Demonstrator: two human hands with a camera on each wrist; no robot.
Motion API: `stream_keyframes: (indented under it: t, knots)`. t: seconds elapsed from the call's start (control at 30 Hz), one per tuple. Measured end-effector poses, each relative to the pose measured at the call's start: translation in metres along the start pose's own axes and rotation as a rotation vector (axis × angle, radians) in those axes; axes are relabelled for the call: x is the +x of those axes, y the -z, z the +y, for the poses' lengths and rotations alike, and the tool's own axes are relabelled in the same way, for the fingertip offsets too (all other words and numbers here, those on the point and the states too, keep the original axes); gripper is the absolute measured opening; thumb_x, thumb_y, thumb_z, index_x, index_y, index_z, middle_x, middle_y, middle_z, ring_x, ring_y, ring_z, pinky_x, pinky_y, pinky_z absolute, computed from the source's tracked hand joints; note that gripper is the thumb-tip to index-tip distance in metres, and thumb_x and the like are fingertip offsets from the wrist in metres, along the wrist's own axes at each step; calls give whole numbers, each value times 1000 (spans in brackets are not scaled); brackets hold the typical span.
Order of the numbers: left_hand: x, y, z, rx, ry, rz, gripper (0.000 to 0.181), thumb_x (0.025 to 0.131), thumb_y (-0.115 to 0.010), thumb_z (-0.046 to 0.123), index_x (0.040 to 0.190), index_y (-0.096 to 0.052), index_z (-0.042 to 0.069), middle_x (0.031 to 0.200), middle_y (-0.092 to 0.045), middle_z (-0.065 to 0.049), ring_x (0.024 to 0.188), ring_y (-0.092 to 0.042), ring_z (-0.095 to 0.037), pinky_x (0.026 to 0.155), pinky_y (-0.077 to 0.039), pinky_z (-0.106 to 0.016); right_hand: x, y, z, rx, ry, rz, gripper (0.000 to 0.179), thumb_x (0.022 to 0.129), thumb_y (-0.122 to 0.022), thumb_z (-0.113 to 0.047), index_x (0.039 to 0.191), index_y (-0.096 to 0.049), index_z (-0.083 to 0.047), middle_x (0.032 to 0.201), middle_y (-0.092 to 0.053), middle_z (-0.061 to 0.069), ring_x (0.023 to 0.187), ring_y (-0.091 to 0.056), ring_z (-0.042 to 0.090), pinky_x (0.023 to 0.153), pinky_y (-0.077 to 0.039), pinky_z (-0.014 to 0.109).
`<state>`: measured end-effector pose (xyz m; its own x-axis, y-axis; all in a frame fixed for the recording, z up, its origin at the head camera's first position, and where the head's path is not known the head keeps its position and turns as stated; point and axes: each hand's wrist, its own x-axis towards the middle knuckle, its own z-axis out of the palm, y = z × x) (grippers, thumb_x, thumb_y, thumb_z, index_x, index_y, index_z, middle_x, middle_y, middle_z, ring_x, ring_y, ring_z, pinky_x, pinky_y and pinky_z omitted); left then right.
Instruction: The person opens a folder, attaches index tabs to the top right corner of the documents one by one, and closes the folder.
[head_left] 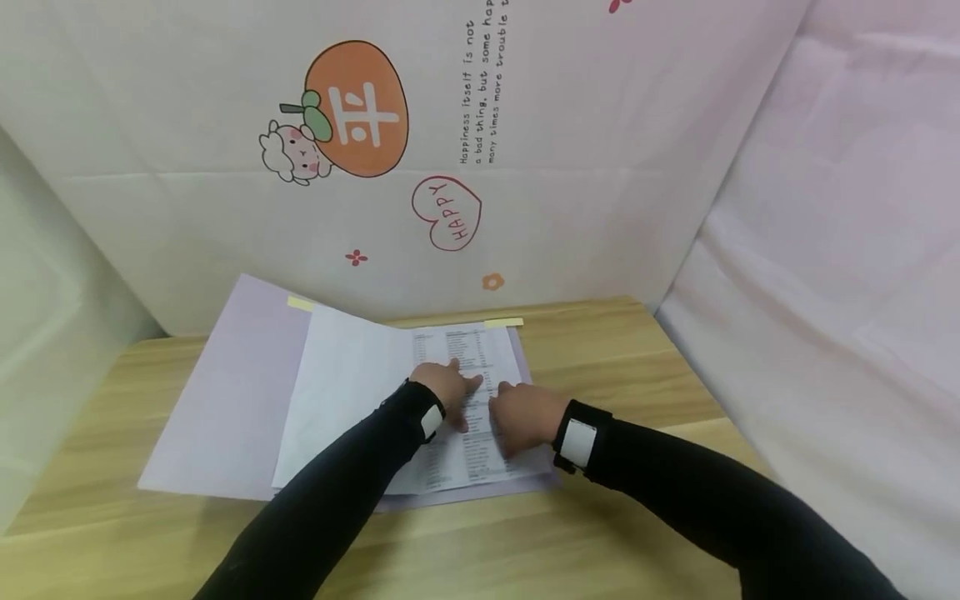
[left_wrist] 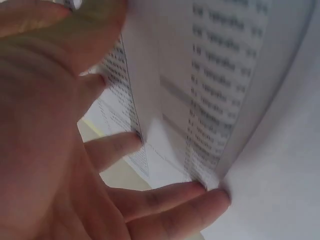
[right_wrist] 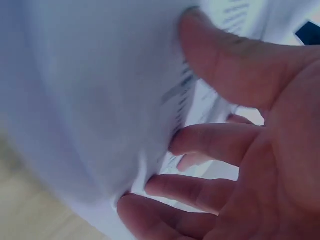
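Observation:
A lilac folder (head_left: pixel 217 400) lies open on the wooden table, with white sheets in it. The left sheet (head_left: pixel 341 358) looks blank, while the right printed sheet (head_left: pixel 468 350) carries columns of small text. My left hand (head_left: pixel 444 387) rests on the printed sheet near its middle, fingers spread; in the left wrist view its fingertips (left_wrist: pixel 220 197) touch the paper. Close to its right, my right hand (head_left: pixel 528 417) touches the sheet near the right edge. In the right wrist view the thumb and fingertips (right_wrist: pixel 162 184) press lightly on the paper, with nothing gripped.
Yellow tabs stick out at the top of the sheets, one at the left (head_left: pixel 302 303) and one at the right (head_left: pixel 504 322). The wooden table (head_left: pixel 615 358) extends around the folder. A printed white cloth (head_left: pixel 570 208) hangs behind it, with more white cloth at both sides.

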<state>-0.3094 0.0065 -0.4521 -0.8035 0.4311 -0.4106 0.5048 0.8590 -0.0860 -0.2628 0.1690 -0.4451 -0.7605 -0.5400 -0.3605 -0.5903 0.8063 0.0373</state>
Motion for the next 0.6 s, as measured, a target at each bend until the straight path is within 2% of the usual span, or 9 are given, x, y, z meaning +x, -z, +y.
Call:
stream_keyframes:
  t: [0.07, 0.13, 0.2, 0.23, 0.27, 0.33, 0.43, 0.53, 0.6]
  knots:
    - [-2, -2, 2, -4, -12, 42, 87, 81, -77, 54, 155, -35, 35, 156, -34, -16, 123, -55, -32, 87, -50, -42, 0, 1, 0, 17, -3, 12, 44, 73, -83, -32, 107, -71, -5, 101, -63, 11, 71, -53, 16, 62, -47, 30]
    - [-8, -5, 6, -9, -15, 95, 71, 85, -76, 48, 148, -51, 24, 146, -49, -18, 110, -63, -29, 80, -53, -42, 0, 2, 0, 24, -8, 7, 38, 73, -83, -29, 101, -70, -7, 97, -62, 9, 70, -52, 16, 60, -46, 30]
    - [-16, -7, 12, -34, 4, 129, 46, 89, -74, 38, 128, -69, 14, 122, -66, -16, 91, -67, -26, 70, -55, -42, 1, 3, -1, 35, -20, -1, 34, 73, -84, -27, 97, -70, -8, 97, -61, 9, 67, -53, 16, 58, -46, 29]
    - [-21, -9, 16, -50, 17, 141, 34, 90, -73, 34, 115, -74, 11, 108, -70, -14, 81, -66, -24, 66, -55, -42, 1, 3, -1, 44, -26, -4, 32, 73, -84, -27, 95, -70, -8, 98, -61, 10, 67, -53, 15, 57, -45, 29]
    - [-27, -10, 20, -65, 32, 150, 25, 90, -72, 31, 103, -76, 9, 95, -70, -12, 73, -64, -23, 61, -55, -42, 2, 3, -2, 54, -34, -9, 30, 73, -85, -26, 93, -70, -9, 101, -62, 11, 66, -53, 15, 57, -45, 29]
    - [-41, -15, 28, -110, 54, 155, 20, 92, -69, 25, 86, -75, 7, 78, -64, -9, 63, -58, -21, 55, -54, -42, 3, 4, -4, 75, -51, -13, 27, 73, -86, -25, 88, -70, -8, 107, -63, 15, 65, -53, 15, 56, -45, 28]
    - [-63, -24, 36, -170, 7, 165, 26, 96, -63, 25, 91, -76, 3, 84, -65, -15, 63, -57, -23, 55, -53, -41, 4, 7, -7, 95, -77, -21, 26, 73, -87, -23, 86, -72, -7, 110, -63, 18, 64, -53, 16, 55, -45, 29]
    - [-88, -30, 39, -206, -111, 168, 27, 93, -66, 27, 107, -76, 7, 103, -68, -21, 72, -63, -27, 61, -54, -40, 4, 7, -8, 89, -91, -24, 28, 72, -87, -22, 90, -72, -6, 110, -62, 17, 64, -53, 16, 55, -45, 29]
    - [-104, -34, 37, -203, -164, 166, 31, 90, -69, 29, 114, -75, 11, 111, -68, -21, 76, -64, -30, 62, -53, -41, 4, 6, -7, 89, -92, -26, 28, 73, -87, -23, 91, -72, -7, 112, -62, 17, 64, -53, 16, 56, -45, 29]
